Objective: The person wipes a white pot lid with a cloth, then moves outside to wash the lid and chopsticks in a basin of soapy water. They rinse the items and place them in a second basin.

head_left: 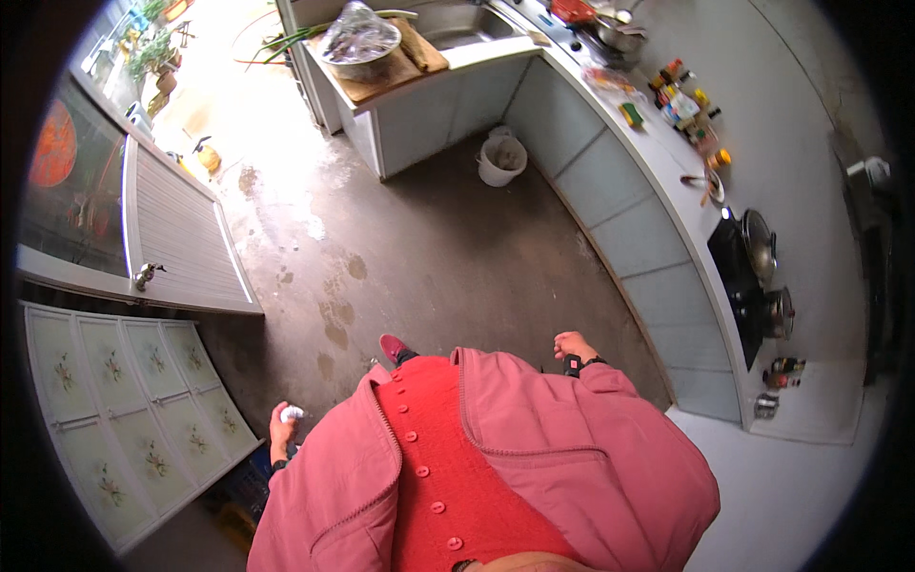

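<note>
Low on the left, my left hand [280, 431] hangs beside my body, fingers closed round a small white rounded object [293, 414]. Too little of that object shows to tell its kind. My right hand [574, 346] is held out at my right side above the floor, its fingers curled in with nothing visible in them. A dark band [572, 365] sits on the right wrist. Between the hands, one red shoe [392, 347] points forward on the floor. Neither hand touches the furniture.
On my left are an open door [181, 210] and a white cabinet with flowered panels [143, 410]. Along the right runs a counter [667, 181] with bottles, pans and a stove. Ahead stand a white bucket [501, 160], a sink [467, 27] and a covered bowl [360, 57]. Wet patches mark the floor.
</note>
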The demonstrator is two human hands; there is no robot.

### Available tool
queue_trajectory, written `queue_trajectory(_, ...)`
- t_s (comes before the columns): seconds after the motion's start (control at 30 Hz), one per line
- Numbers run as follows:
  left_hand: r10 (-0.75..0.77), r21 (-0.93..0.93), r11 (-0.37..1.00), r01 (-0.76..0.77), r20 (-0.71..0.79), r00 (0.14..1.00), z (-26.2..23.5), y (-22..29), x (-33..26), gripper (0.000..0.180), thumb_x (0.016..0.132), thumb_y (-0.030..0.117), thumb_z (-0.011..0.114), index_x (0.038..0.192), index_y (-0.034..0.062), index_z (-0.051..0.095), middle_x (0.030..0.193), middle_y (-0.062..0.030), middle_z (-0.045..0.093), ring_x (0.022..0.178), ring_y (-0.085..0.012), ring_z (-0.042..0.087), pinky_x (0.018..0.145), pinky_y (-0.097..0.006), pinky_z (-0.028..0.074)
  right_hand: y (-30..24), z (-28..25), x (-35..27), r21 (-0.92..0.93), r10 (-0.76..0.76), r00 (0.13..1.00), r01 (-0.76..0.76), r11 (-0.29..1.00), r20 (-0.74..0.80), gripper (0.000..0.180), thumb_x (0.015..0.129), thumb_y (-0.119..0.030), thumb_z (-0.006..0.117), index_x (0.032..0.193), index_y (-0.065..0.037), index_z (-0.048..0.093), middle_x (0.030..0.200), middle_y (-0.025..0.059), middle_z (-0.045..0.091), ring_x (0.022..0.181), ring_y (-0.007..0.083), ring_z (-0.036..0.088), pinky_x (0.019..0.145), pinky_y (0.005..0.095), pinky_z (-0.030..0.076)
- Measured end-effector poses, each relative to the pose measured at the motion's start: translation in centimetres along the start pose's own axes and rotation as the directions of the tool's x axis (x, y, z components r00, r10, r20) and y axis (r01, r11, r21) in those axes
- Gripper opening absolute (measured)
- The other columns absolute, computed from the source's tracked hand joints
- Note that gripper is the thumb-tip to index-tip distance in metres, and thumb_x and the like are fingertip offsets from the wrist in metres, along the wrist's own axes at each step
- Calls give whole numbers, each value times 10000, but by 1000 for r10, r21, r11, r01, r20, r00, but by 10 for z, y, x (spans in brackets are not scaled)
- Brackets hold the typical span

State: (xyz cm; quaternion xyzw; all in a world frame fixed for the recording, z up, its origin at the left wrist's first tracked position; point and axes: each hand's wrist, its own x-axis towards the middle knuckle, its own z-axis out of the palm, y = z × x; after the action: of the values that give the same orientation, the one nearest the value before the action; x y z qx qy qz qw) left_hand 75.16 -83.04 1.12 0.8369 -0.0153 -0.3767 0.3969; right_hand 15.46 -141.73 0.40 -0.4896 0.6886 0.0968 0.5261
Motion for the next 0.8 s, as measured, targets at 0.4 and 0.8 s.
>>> queue_trajectory(0.4,63,-181,983,-35,154,986,-56,39,122,495,803,-107,598,1249,107,580,1024,-65,657,881,-189,633,742,-305,536,-300,65,23,-5,-390,920,390,921,-46,323,825,-74,605,1138,-12,652,881,73,686,664,142,648,633,296,516)
queue_trajectory(0.8,-161,-67,984,166,74,984,-53,223,261,435,825,-71,597,1233,77,569,1020,-100,661,887,-203,635,781,-320,536,-507,127,149,-108,-317,948,317,942,18,266,828,-97,621,1082,-40,680,794,56,682,609,153,639,534,322,497)
